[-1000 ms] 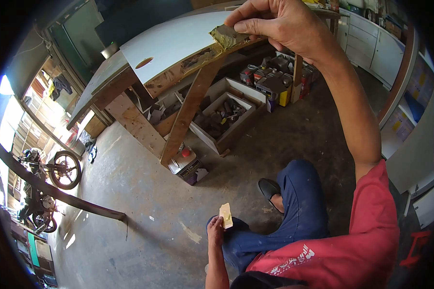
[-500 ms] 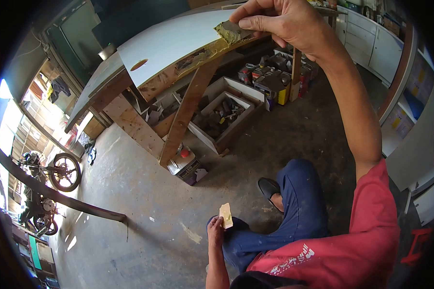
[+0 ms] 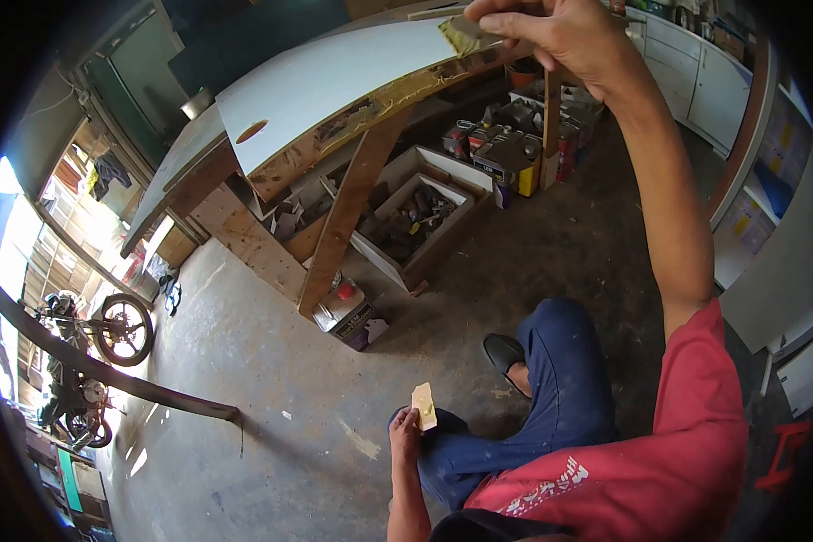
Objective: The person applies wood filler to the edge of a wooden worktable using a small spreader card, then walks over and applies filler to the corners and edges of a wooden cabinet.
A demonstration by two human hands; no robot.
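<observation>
At the flat white panel point(image 3: 334, 79), yellow paste point(image 3: 390, 97) coats the brown wooden edge point(image 3: 282, 167) along its middle; the left end looks mostly bare, so coverage appears partial. Right hand point(image 3: 576, 41) pinches a thin paste-smeared scraper point(image 3: 461, 36) beside that edge; left hand point(image 3: 406, 434) pinches a pale flat piece point(image 3: 423, 404).

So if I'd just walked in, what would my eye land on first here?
Probably the raised right hand at the top, pinching a flat piece smeared with yellowish paste near the edge of the white panel. Lower down, by the knee, the left hand holds a pale card. Over at far left, a motorcycle stands by the bright daylight.
</observation>
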